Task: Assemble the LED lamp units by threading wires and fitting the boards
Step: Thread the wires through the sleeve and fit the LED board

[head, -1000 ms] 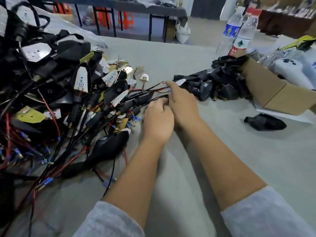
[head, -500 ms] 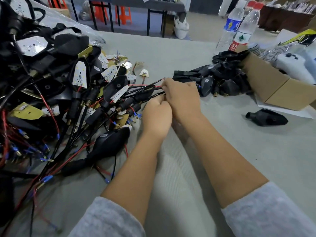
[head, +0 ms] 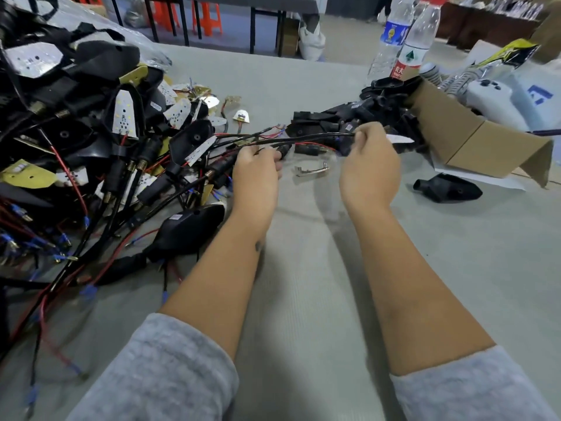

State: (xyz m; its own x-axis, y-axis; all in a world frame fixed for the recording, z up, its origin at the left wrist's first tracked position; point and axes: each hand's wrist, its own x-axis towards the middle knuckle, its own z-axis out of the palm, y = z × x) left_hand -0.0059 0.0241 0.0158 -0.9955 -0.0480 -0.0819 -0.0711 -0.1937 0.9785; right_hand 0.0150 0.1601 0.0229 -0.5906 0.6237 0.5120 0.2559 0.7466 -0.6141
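My left hand grips a black connector stem with its wires at the edge of the big pile. My right hand pinches the far end of a black sheathed wire together with a small white LED board that sticks out past its fingers. The wire runs taut between the two hands above the grey table. A large heap of assembled black lamp units with white boards and red and black wires fills the left side.
A pile of empty black housings lies behind my right hand, beside a cardboard box. One loose black housing lies at the right. A small metal clip rests between my hands. Two water bottles stand at the back.
My hands, pressed together before, have drawn apart. The right hand moved right with the board, pulling the wire through. The metal clip between them has come into view.
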